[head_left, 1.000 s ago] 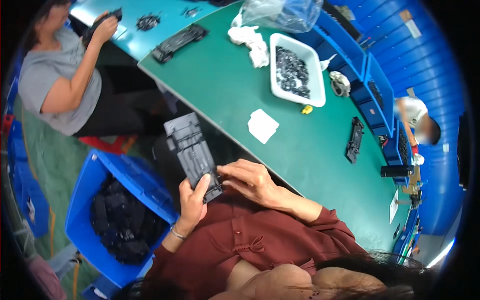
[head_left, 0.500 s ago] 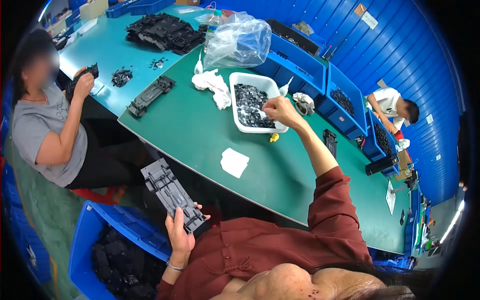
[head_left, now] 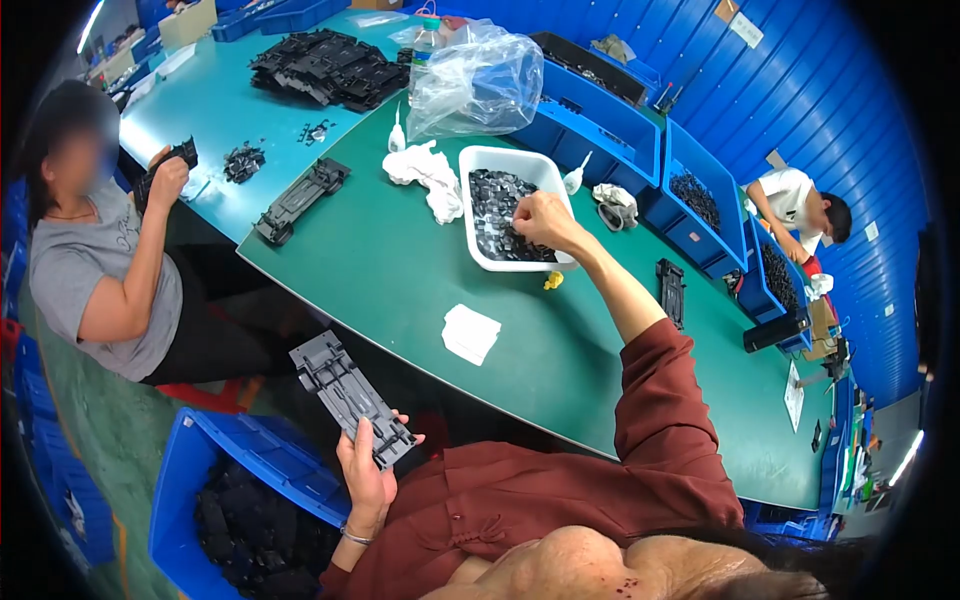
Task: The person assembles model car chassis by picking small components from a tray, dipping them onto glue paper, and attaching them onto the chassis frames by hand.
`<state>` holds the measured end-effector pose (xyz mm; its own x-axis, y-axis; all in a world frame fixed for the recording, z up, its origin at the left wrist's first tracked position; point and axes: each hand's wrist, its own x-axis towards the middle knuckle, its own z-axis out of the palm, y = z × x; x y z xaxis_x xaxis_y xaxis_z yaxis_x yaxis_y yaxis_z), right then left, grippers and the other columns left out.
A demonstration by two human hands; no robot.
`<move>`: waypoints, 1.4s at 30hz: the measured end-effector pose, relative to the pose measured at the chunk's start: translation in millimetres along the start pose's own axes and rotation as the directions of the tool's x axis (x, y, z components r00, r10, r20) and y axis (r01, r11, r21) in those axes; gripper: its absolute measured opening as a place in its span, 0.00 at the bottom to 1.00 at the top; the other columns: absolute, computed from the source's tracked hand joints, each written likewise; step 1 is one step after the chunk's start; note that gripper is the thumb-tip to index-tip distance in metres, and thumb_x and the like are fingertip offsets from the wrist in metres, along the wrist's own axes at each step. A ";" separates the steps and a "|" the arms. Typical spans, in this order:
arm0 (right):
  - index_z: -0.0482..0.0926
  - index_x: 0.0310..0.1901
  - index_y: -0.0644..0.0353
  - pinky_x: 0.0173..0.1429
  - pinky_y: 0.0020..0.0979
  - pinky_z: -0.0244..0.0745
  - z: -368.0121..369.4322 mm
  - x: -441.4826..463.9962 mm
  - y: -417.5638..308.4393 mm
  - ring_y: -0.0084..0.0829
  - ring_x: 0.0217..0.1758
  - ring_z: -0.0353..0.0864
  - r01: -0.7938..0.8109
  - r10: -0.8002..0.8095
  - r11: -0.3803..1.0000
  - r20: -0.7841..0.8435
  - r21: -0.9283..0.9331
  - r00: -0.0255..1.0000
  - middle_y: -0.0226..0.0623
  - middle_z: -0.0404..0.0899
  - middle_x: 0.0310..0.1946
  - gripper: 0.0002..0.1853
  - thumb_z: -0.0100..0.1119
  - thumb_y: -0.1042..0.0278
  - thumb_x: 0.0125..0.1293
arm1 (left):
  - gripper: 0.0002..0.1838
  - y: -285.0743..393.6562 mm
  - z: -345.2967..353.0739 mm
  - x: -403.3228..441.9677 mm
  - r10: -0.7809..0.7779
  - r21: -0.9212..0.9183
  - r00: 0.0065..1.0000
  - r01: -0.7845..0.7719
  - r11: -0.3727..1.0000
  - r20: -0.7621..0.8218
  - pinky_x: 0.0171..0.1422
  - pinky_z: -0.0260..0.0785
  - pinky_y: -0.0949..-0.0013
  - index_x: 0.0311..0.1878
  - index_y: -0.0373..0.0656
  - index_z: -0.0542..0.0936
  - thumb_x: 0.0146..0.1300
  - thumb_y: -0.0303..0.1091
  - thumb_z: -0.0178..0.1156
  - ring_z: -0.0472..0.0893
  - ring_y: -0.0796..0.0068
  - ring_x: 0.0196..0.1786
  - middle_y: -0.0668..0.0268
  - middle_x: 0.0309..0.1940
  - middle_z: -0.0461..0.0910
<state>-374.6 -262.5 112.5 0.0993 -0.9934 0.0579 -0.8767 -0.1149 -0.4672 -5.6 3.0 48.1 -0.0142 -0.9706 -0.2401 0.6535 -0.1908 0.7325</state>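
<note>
Head view: left hand point(head_left: 370, 475) clasps a grey part point(head_left: 345, 390); right hand point(head_left: 545, 222), fingers curled, over a white tub point(head_left: 512, 265), its hold unclear

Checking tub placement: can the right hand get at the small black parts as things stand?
Likely yes: the right hand is at the small black parts through the open top of the white tub, with nothing visible blocking the forearm. Can't tell whether the hand holds any.
</note>
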 end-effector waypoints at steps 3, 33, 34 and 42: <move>0.84 0.32 0.68 0.33 0.28 0.84 -19.5 -12.9 -9.1 0.26 0.27 0.86 -0.133 0.124 0.915 0.048 0.380 0.991 0.39 0.85 0.24 0.08 0.62 0.71 0.61 | 0.18 0.1 -0.8 0.3 0.004 -0.012 1.000 -0.004 1.000 0.002 0.45 0.86 0.46 0.61 0.34 0.73 0.82 0.39 0.45 0.85 0.60 0.50 0.53 0.48 0.82; 0.83 0.43 0.65 0.43 0.28 0.81 7.0 -135.8 -79.0 0.24 0.36 0.84 -0.244 0.135 0.402 0.206 0.882 0.969 0.34 0.85 0.36 0.07 0.69 0.72 0.68 | 0.18 -4.7 -7.4 -3.1 -0.082 -0.065 0.994 0.078 0.995 -0.071 0.46 0.86 0.48 0.60 0.35 0.74 0.82 0.39 0.47 0.85 0.61 0.51 0.53 0.48 0.82; 0.84 0.44 0.65 0.43 0.28 0.81 10.6 -135.1 -78.8 0.24 0.36 0.84 -0.254 0.138 0.399 0.216 0.881 0.967 0.34 0.85 0.36 0.07 0.69 0.72 0.68 | 0.18 -5.2 -8.0 -2.6 -0.084 -0.062 0.994 0.080 0.995 -0.064 0.46 0.86 0.48 0.60 0.34 0.74 0.82 0.39 0.46 0.85 0.61 0.51 0.53 0.48 0.82; 0.84 0.44 0.68 0.41 0.25 0.80 37.5 -128.8 -89.9 0.20 0.35 0.83 -0.264 0.155 0.615 0.214 0.743 0.964 0.32 0.86 0.34 0.09 0.68 0.71 0.69 | 0.18 -7.5 -13.5 1.6 -0.093 -0.046 0.993 0.090 0.995 -0.075 0.46 0.87 0.48 0.60 0.33 0.74 0.82 0.38 0.45 0.85 0.61 0.51 0.53 0.48 0.82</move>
<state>-290.9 -124.4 113.9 0.0605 -0.9768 -0.2056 -0.2155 0.1884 -0.9582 -0.3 4.9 33.6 -0.0178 -0.9349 -0.3546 0.6835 -0.2702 0.6781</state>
